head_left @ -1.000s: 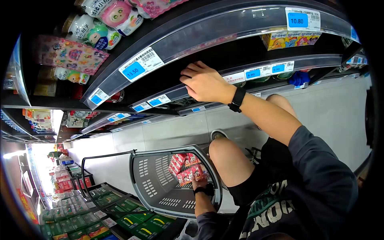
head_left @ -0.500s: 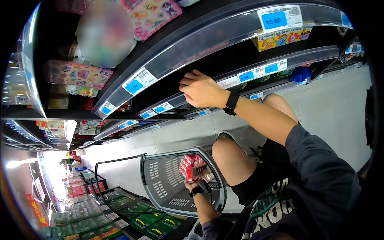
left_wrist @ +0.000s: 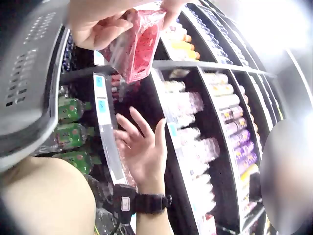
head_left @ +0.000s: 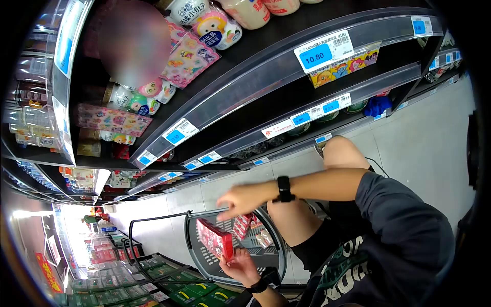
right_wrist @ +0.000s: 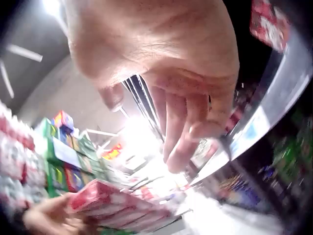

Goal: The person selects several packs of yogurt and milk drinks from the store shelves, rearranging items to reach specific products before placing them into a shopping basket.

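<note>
My left hand (head_left: 241,268) grips one end of a red, plastic-wrapped pack (head_left: 215,239), tilted above the grey basket (head_left: 204,270). In the left wrist view the fingers and thumb of that hand (left_wrist: 105,27) pinch the pack (left_wrist: 142,49). My right hand (head_left: 239,199), slightly blurred, is over the basket's upper rim with nothing in it, a little apart from the pack. The left wrist view shows the right hand (left_wrist: 144,152) with its fingers spread. More red packs (head_left: 241,226) lie inside the basket, beside small pale pink items (head_left: 264,238).
A dark shelf with price tags (head_left: 323,55) runs along the top, holding yellow cartons (head_left: 343,69) and bottles. Green boxes (head_left: 192,294) lie at the lower left. My bent knee (head_left: 291,217) is beside the basket, on the pale tiled floor (head_left: 358,148).
My right hand has come away from the lower shelf and down over the basket. My left hand has lifted a red pack from among the others. The view has shifted along the shelf.
</note>
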